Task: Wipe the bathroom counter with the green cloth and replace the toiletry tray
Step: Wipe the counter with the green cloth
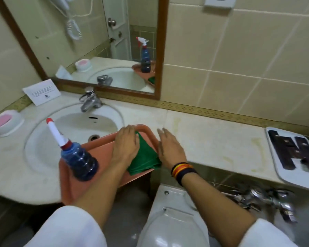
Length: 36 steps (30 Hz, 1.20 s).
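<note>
A green cloth (144, 157) lies folded in the right end of a salmon-pink tray (96, 150) that rests across the sink's right rim and overhangs the counter's front edge. My left hand (126, 145) lies flat on the cloth's left part, fingers together. Just right of the tray, my right hand (169, 148) hovers with fingers apart, empty, its thumb side near the cloth. A blue spray bottle (78, 157) with a white and red nozzle stands on the tray's left end. The white toiletry tray (275, 148) holding dark packets sits at the counter's far right.
The beige counter (212, 139) shows yellowish stains between the two trays. A round sink (43, 139) with a chrome tap (89, 100), a pink soap dish (4, 122) and a white card (41, 91) lie left. A toilet (169, 220) stands below; pipes (266, 198) hang at the right.
</note>
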Each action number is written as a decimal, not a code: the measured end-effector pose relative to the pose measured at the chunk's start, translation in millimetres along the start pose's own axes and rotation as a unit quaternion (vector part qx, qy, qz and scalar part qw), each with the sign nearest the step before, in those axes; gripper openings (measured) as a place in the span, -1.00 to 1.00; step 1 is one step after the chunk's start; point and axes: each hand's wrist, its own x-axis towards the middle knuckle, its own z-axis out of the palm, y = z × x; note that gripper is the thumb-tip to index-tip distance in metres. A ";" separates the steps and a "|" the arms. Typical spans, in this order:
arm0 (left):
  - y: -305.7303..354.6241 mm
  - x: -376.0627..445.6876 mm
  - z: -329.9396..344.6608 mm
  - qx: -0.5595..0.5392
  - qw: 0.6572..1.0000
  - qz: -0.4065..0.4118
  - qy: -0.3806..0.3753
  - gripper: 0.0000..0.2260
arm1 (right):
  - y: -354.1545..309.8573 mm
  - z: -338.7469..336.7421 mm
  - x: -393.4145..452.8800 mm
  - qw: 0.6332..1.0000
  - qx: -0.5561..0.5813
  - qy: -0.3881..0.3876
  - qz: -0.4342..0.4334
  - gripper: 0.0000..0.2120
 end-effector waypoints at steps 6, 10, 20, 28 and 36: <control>-41.6 -1.6 17.3 0.048 0.992 -0.072 -0.090 -0.57 | -61.8 51.2 10.2 0.986 -0.079 -0.129 0.066 -0.57; -40.9 1.8 26.8 -0.028 0.997 -0.058 -0.043 -0.77 | -69.7 55.1 16.8 0.988 0.017 -0.104 0.109 -0.63; 125.6 34.1 31.9 -0.264 0.961 0.075 0.017 -0.66 | 63.9 -45.8 -29.9 0.958 0.162 0.152 0.183 -0.48; 232.8 11.3 128.1 -0.211 0.971 0.082 -0.073 -0.64 | 214.0 -39.5 -49.6 0.971 -0.017 0.003 0.240 -0.46; 239.1 29.1 176.5 -0.132 0.969 0.185 -0.092 -0.51 | 234.2 -2.8 -37.9 0.971 -0.060 0.008 0.233 -0.37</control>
